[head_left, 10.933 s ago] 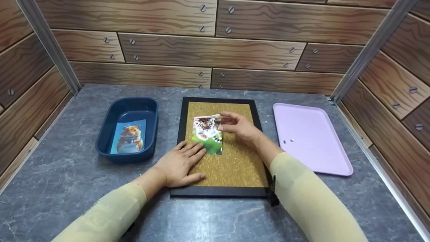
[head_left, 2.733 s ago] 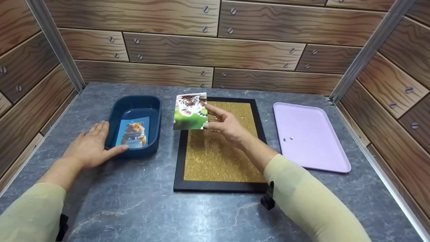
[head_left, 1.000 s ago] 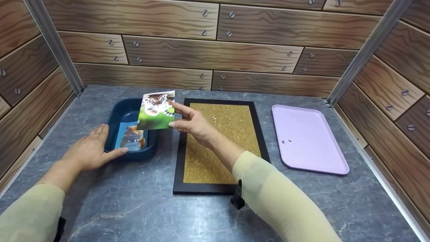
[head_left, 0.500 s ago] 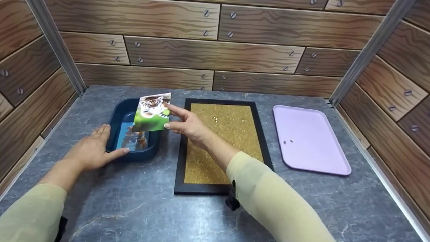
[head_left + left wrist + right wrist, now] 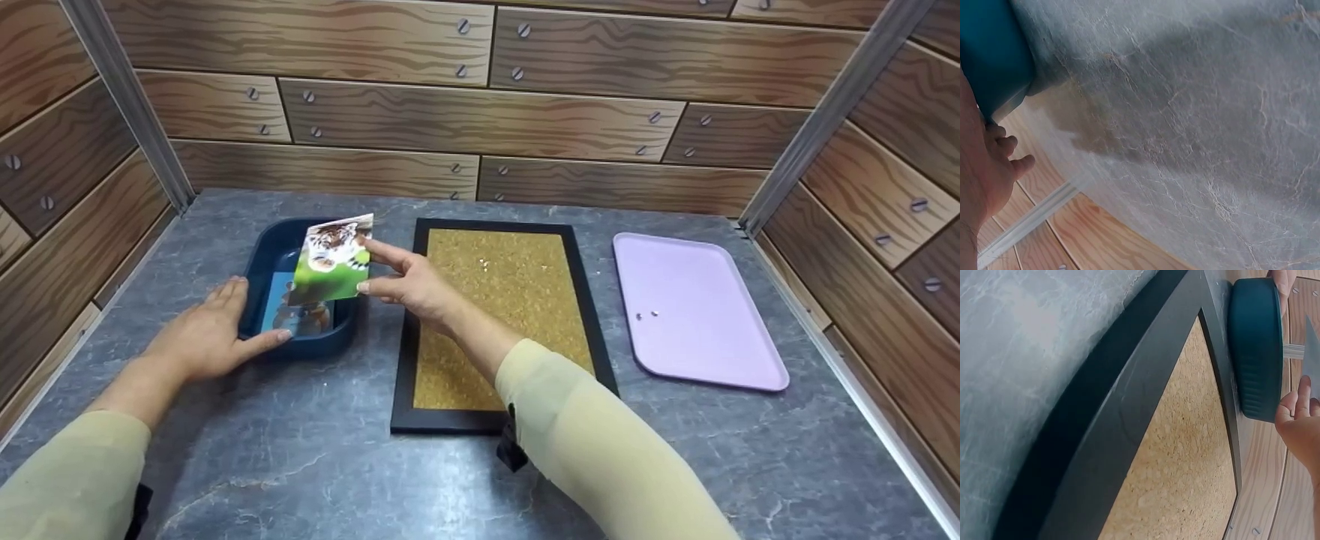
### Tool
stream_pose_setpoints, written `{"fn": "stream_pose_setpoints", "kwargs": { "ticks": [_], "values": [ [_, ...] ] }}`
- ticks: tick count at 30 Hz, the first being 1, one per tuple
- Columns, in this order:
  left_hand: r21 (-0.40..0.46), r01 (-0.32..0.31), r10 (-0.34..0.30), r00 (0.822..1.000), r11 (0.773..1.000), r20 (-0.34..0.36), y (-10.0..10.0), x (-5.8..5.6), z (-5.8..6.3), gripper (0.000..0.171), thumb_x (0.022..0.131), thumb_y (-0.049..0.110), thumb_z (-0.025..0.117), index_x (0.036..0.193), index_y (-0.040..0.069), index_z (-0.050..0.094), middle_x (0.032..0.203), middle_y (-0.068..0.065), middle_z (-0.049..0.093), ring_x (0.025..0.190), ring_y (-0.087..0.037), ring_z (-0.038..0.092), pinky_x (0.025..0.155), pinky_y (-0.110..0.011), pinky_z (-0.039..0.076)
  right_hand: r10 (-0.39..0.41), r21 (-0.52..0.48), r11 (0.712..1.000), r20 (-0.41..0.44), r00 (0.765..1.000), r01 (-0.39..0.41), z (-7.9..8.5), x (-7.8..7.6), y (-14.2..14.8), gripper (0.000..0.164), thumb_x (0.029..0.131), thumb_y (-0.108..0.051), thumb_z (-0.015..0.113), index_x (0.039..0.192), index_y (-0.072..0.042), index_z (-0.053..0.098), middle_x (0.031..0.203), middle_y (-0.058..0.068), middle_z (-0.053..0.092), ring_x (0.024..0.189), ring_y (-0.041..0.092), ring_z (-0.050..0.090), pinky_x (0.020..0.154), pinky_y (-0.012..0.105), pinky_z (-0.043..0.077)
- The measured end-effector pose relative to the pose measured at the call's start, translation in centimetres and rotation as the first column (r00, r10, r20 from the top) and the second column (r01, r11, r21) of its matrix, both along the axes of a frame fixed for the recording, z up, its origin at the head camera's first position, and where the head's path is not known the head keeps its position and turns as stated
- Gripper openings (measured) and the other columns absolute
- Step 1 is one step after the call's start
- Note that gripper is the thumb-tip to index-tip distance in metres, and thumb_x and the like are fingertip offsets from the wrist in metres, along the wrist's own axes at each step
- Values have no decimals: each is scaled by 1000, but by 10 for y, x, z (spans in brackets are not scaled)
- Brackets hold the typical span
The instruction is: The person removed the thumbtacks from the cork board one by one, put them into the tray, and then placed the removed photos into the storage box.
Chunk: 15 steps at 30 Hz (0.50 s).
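Note:
My right hand (image 5: 412, 283) pinches the right edge of a glossy tiger photo (image 5: 330, 262) between thumb and fingers. The photo is tilted over the dark blue bin (image 5: 346, 334) and covers part of a hamster picture (image 5: 276, 304) lying inside. In the right wrist view the photo's pale back (image 5: 1313, 351) shows above the bin's side (image 5: 1255, 349). My left hand (image 5: 199, 341) rests at the bin's near left corner, fingers straight along the outer wall and thumb on the front rim. The left wrist view shows its fingers beside the bin wall (image 5: 996, 50).
A cork board (image 5: 495, 315) in a black frame lies flat mid-table, under my right forearm. Small shiny bits (image 5: 484, 265) show on the cork. At the right is a lilac tray (image 5: 705, 315) bearing two tiny metallic pieces (image 5: 646, 315). Plank-patterned walls enclose the marbled table (image 5: 337, 465).
Earlier the tiger photo was at the cork board, my left hand pressing there. My left hand moved to the bin. My right hand carried the photo left, then lowered it slightly over the bin.

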<state>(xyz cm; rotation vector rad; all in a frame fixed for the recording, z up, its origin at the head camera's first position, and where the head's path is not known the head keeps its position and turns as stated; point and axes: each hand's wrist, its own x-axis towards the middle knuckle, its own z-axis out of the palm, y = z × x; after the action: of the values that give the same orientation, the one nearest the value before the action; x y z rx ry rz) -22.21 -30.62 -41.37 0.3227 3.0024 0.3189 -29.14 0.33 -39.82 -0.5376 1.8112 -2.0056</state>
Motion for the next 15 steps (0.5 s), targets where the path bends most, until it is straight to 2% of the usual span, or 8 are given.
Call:
{"fn": "stream_pose_setpoints", "kwargs": {
  "ticks": [8,11,12,15],
  "values": [
    [-2,-13,13,1000,1000,16,0,1,-1,123,98,81,45,160,-19,10,165,-44,11,152,-61,17,119,-73,23,1,28,1000,-20,1000,-1,-3,5,-8,73,93,5,76,160,-11,50,151,9,61,86,12,69,73,22,55],
    [-2,-16,16,1000,1000,22,0,0,-1,123,98,81,45,160,-19,9,165,-44,10,152,-61,16,118,-73,23,3,29,1000,-22,1000,-3,-4,5,-12,72,93,3,76,159,-11,51,152,9,60,91,12,70,77,24,57],
    [0,-15,15,1000,1000,23,0,0,-1,123,99,80,45,160,-19,9,165,-44,10,152,-62,16,118,-73,23,4,27,1000,-20,1000,-4,-5,5,-13,72,94,3,76,159,-12,51,152,10,59,93,13,70,82,28,59],
    [1,-12,12,1000,1000,24,0,-1,0,123,99,80,45,160,-20,8,165,-44,10,151,-62,16,118,-74,23,6,26,1000,-24,1000,-5,-7,3,-16,71,94,2,76,159,-11,51,152,10,59,94,12,70,82,28,59]
  ]
}}
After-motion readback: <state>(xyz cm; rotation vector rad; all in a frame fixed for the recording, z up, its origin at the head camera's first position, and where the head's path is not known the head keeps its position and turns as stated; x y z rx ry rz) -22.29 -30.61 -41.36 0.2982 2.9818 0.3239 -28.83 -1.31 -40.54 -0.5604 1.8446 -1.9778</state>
